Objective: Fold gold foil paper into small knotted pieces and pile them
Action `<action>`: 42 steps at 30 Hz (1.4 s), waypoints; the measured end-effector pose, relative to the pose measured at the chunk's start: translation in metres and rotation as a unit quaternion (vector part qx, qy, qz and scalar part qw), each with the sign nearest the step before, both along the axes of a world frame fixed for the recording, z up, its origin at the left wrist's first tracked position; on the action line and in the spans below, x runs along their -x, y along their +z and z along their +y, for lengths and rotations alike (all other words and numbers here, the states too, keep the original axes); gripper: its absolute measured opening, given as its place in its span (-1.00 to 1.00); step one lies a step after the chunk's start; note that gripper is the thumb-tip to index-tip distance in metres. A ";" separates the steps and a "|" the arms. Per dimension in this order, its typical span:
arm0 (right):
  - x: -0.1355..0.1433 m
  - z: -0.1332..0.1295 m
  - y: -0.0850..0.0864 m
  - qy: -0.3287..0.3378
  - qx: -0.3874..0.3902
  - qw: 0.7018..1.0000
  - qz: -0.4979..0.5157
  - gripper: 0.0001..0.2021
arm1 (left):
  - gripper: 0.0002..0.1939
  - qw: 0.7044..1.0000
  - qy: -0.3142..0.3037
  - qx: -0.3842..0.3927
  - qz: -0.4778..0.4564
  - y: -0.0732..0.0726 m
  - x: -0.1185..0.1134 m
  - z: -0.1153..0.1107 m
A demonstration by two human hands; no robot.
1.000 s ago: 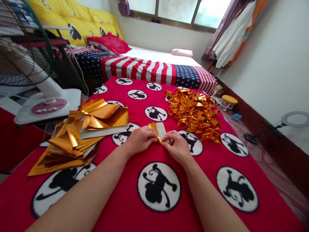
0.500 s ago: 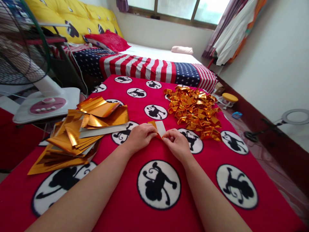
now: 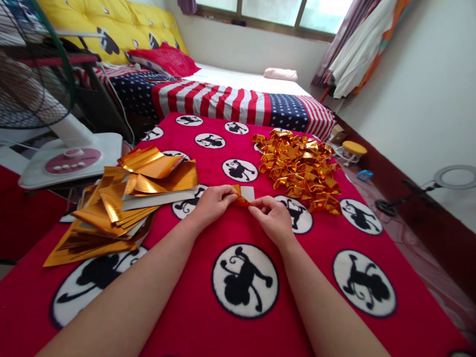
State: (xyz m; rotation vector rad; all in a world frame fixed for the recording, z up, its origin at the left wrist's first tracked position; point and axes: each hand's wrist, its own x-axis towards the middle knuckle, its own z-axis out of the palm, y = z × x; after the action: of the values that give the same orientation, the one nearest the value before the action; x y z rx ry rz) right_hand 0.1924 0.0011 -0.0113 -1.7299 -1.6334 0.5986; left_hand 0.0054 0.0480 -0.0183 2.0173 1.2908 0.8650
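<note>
Between my two hands is a small gold paper (image 3: 244, 201), partly folded, with its whitish side showing at the upper right. My left hand (image 3: 215, 202) pinches its left end between thumb and fingers. On the other side, my right hand (image 3: 273, 216) grips the lower right corner with its fingertips. A loose stack of gold sheets (image 3: 111, 206) with pale backs lies to the left of my left hand. Beyond my right hand, a heap of folded gold pieces (image 3: 297, 166) covers part of the red cloth (image 3: 178, 297).
A fan (image 3: 70, 158) stands at the left beside the table. Behind the table is a bed with a striped and starred cover (image 3: 215, 101). At the right are a yellow stool (image 3: 354, 148) and a ring-shaped stand (image 3: 455, 178).
The near edge of the gold paper has been folded up, so more gold and less of the pale side shows. My left hand has shifted slightly left; both hands keep hold.
</note>
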 end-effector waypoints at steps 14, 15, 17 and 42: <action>0.006 0.001 -0.005 -0.025 -0.064 0.994 -0.082 -0.81 | -0.80 1.000 -0.007 -0.003 0.001 -0.002 0.001 -0.001; 0.005 0.001 -0.005 -0.020 -0.063 0.995 -0.078 -0.82 | -0.80 1.000 -0.008 -0.005 0.001 -0.002 0.001 -0.001; 0.004 0.000 -0.005 -0.013 -0.061 0.996 -0.069 -0.83 | -0.80 1.000 -0.009 -0.009 0.000 -0.002 0.001 -0.002; 0.005 -0.001 -0.006 0.023 -0.107 0.991 -0.079 -0.81 | -0.80 1.000 0.000 -0.012 -0.009 0.001 0.001 -0.004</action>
State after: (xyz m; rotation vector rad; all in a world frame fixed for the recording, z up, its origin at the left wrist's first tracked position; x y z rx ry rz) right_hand 0.1870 0.0005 -0.0172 -1.6182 -1.7807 0.3007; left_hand 0.0047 0.0437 -0.0169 2.0239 1.2760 0.9004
